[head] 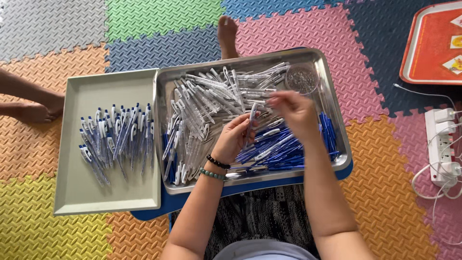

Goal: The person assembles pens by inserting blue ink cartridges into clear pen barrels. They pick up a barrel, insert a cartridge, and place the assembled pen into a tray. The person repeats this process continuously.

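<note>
Over the shiny steel tray [337, 103], my left hand [234, 137] pinches a clear plastic pen barrel [251, 118] — my right hand [294, 111] hovers just beside it, fingers half-curled.

Colourful interlocking foam floor mats [159, 19]

The orange plastic tray with a pale rim [428, 45] runs off the top right corner, so only part of it and of the small cards on it shows. The white power strip [440, 147] and its white cables [435, 192] are cut by the right edge. A bare foot and leg [31, 103] enter from the left edge; the person they belong to is out of view. The blue board [159, 209] under the steel tray [166, 79] shows only along its near edge. The contents of the small round clear dish [301, 78] at the steel tray's far right corner are too fine to tell. The right hand [294, 111] is blurred.
</note>
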